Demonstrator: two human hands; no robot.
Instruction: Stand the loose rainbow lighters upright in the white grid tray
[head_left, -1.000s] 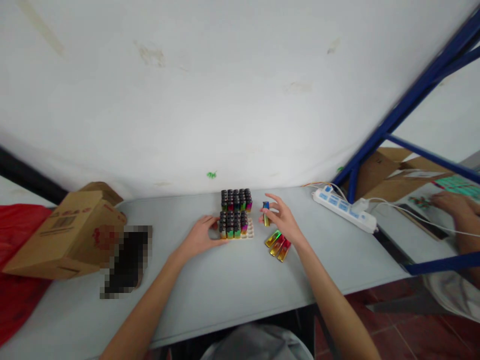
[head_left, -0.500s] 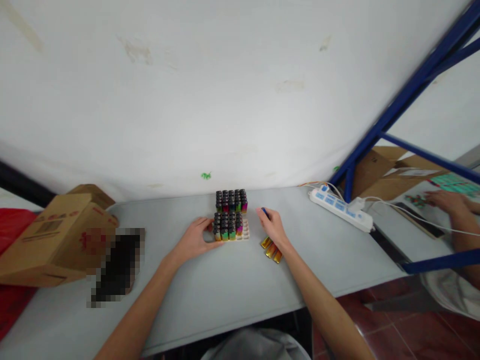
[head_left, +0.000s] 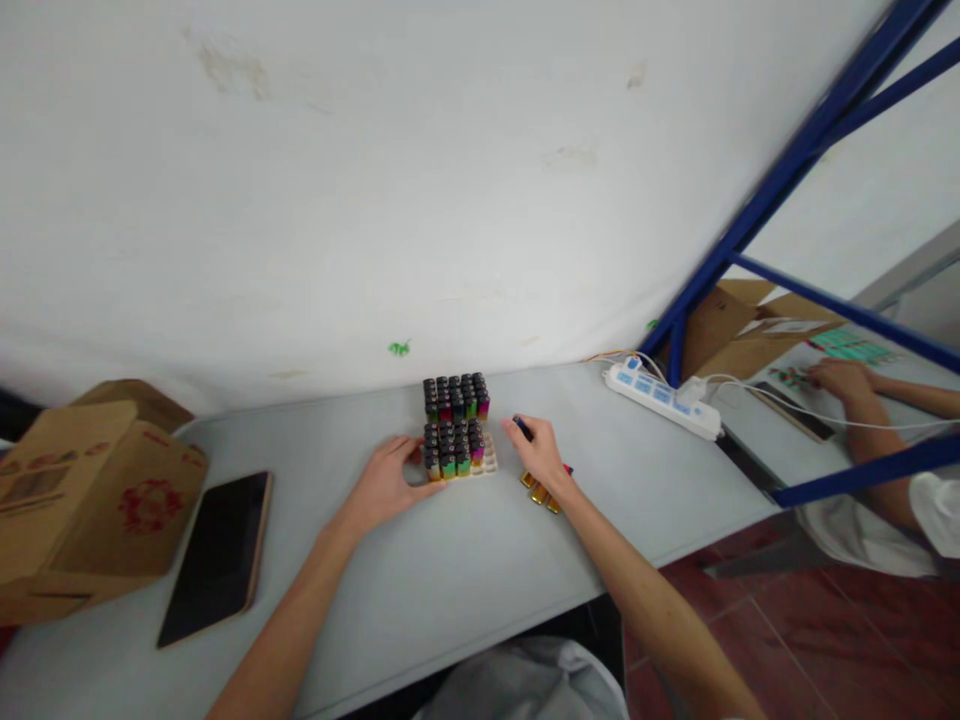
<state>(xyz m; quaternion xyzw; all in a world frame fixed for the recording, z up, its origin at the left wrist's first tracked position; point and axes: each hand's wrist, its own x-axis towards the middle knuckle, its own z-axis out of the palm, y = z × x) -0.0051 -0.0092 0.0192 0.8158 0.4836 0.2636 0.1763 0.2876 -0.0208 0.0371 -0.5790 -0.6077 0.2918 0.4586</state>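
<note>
Lighters with black tops (head_left: 448, 450) stand upright in rows in a white tray (head_left: 490, 458), whose right-hand slots show bare. Directly behind it is a second block of upright lighters (head_left: 456, 395). My left hand (head_left: 390, 480) holds the front tray at its left side, thumb along the front edge. To the right of the tray, my right hand (head_left: 534, 447) is closed on a dark blue lighter (head_left: 523, 428). Several gold-coloured lighters (head_left: 541, 493) lie on the table beneath and beside my right wrist, partly hidden by it.
At the left are a cardboard box (head_left: 112, 500) and a black tablet (head_left: 217, 555). A white power strip (head_left: 664, 400) with cables lies at the right, before a blue metal frame (head_left: 720, 255). Beyond it, another person's hand (head_left: 840, 378) rests near small parts.
The view has shifted, showing more of the left side. My right hand still grips the lighter, now turned a little, with its dark end showing more. My left hand stays on the tray.
</note>
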